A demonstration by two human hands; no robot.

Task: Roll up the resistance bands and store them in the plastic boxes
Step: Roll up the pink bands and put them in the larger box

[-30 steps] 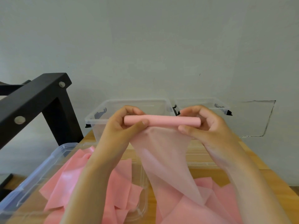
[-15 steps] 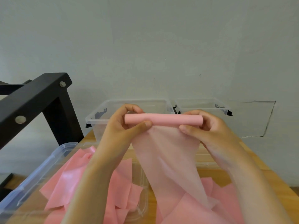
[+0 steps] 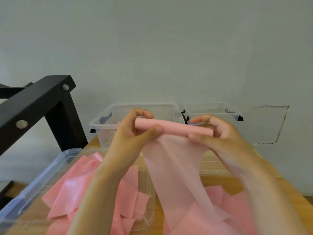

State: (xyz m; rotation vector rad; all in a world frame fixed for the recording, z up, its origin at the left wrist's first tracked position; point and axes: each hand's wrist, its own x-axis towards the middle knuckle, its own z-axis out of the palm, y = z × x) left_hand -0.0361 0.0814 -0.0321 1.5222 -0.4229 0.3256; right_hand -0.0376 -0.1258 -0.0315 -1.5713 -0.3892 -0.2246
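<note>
Pink resistance band, partly rolled into a tube, held in the air above the counter, loose tail hanging down. Left grip pinches the tube's left end; right grip curls round its right end. Clear box and second clear box stand behind. Loose pink bands lie in near bin.

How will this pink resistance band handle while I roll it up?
The pink resistance band is probably floppy: its unrolled tail hangs limp and translucent. Its rolled end looks firmer but may unwind if released, since the left hand and right hand both pinch it.
</note>
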